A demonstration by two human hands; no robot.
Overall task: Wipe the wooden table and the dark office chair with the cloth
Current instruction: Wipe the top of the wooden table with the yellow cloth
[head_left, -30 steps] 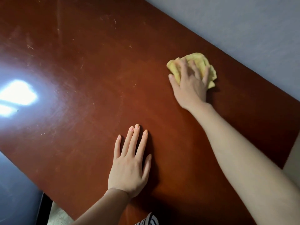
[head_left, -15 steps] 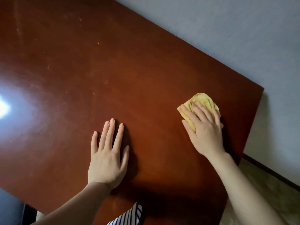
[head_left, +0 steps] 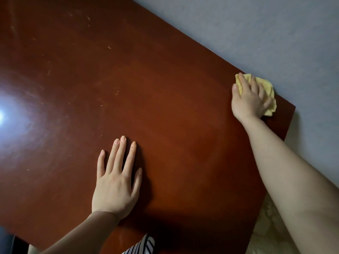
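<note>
The reddish-brown wooden table point(head_left: 165, 88) fills most of the head view, with small specks and a bright light glare at its left. A crumpled yellow cloth point(head_left: 266, 87) lies at the table's far right corner, against the wall edge. My right hand point(head_left: 247, 101) is on top of it, its fingers curled over the bunched cloth and pressing it down on the wood. My left hand point(head_left: 115, 182) rests flat on the table near the front edge, fingers straight and slightly spread, holding nothing.
A grey wall point(head_left: 256, 33) runs right along the table's far edge. Pale patterned floor point(head_left: 271, 226) shows past the table's right end. A dark object point(head_left: 7, 242) sits at the lower left corner, and striped clothing point(head_left: 141, 246) shows at the bottom.
My right hand has slid the cloth from the table's right side up to the far right corner by the wall. My left hand stays flat on the wood.
</note>
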